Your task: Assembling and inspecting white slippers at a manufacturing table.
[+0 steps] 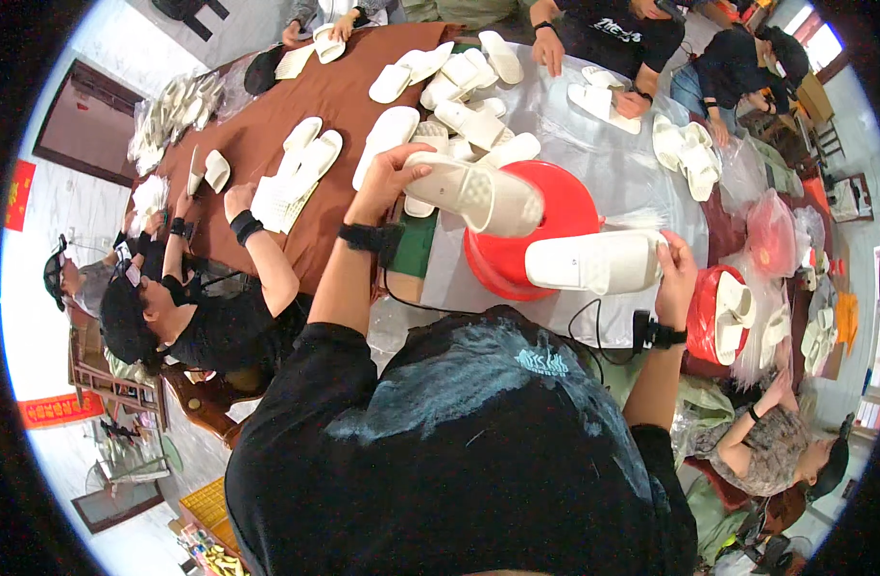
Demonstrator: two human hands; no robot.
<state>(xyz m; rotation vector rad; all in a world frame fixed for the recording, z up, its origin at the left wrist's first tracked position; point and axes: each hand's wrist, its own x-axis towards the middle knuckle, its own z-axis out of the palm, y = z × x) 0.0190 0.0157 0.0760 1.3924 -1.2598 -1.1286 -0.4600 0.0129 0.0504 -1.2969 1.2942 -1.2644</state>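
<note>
In my left hand [387, 182] is a cream slipper [478, 197], gripped at one end with the thumb on top. Its other end hangs over a red plastic tub [555, 192]. My right hand [678, 278] holds a second cream slipper [593, 262] by its right end, lying level above the tub's near right side. The two slippers are apart, and between them part of the tub's red surface shows. Just beyond my left hand lies a heap of cream slippers [473, 120] on the table.
A brown cloth [267, 106] and clear plastic sheeting [555, 96] cover the table. Co-workers handle slippers around it. To the right stands another red tub [713, 331] with slippers on it, near clear plastic bags [771, 235]. A dark cable [421, 302] runs beside my left forearm.
</note>
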